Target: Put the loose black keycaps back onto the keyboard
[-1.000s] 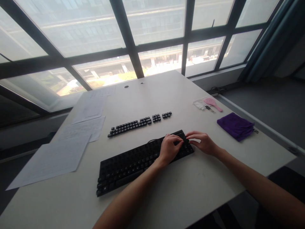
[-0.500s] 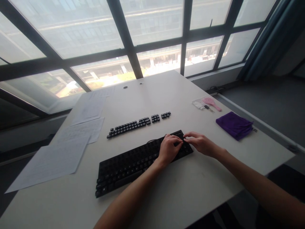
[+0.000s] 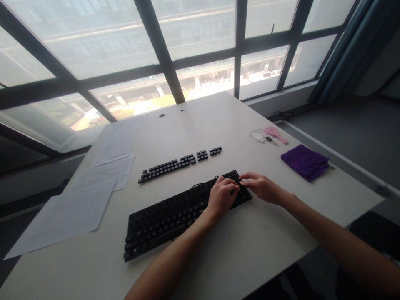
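Both hands, left and right, are pinching at the right end of the keyboard lying mid-tabletop, whether either grip is clamped on a keycap being hidden; a slipping keycap risks skittering off the edge.

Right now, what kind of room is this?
Probably an office, high up. A white desk stands against big windows facing other buildings, with a keyboard under both hands and printed papers beside it.
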Action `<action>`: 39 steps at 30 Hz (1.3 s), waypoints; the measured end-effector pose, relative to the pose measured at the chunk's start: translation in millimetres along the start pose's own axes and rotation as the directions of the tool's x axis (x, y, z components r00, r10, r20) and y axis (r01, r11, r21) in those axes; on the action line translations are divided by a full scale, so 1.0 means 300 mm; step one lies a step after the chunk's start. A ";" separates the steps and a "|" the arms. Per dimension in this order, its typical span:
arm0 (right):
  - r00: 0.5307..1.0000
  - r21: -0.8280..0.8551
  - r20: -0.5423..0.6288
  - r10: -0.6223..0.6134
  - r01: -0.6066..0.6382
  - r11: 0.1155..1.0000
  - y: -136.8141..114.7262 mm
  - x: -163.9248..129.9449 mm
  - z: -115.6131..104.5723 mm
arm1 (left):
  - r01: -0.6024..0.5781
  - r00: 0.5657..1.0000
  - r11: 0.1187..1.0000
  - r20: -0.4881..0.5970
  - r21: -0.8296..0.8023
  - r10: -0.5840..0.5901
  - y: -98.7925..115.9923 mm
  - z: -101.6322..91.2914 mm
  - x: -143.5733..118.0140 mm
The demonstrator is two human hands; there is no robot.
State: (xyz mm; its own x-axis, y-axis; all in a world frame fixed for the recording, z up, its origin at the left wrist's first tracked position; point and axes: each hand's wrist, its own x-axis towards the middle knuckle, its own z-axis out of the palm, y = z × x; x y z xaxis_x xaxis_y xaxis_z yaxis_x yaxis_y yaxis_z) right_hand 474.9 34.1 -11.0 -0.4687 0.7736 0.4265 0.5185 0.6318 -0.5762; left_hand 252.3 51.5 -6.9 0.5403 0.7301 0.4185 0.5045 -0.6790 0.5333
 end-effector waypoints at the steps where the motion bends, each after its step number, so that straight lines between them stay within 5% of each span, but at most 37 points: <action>1: 1.000 0.003 -0.001 0.000 0.000 1.000 -0.001 0.001 0.000 | -0.010 1.000 1.000 0.008 0.019 0.010 0.004 -0.002 0.002; 9: 1.000 0.027 -0.002 -0.012 0.012 1.000 -0.004 0.005 0.001 | -0.174 0.980 0.961 0.138 0.214 0.146 0.022 -0.019 0.020; 32: 0.999 -0.144 -0.004 0.051 -0.051 0.988 -0.010 -0.014 0.008 | -0.128 0.991 0.981 0.059 0.146 0.121 0.027 -0.009 -0.007; 35: 0.991 -0.041 -0.093 0.093 -0.098 0.994 -0.012 -0.011 0.009 | -0.088 0.996 0.989 0.023 0.118 0.085 0.037 -0.052 0.007; 39: 0.970 0.002 -0.218 0.110 -0.113 0.994 -0.023 -0.012 0.007 | 0.033 0.999 0.990 -0.038 0.138 -0.028 0.011 -0.196 -0.007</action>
State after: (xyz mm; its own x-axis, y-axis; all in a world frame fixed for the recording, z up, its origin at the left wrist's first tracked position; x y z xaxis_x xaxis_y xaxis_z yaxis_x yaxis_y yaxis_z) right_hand 471.5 27.0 -10.1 -0.2414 0.8305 0.5020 0.5665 0.5406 -0.6220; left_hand 213.2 52.4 37.1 0.4996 0.7513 0.4312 0.6100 -0.6586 0.4406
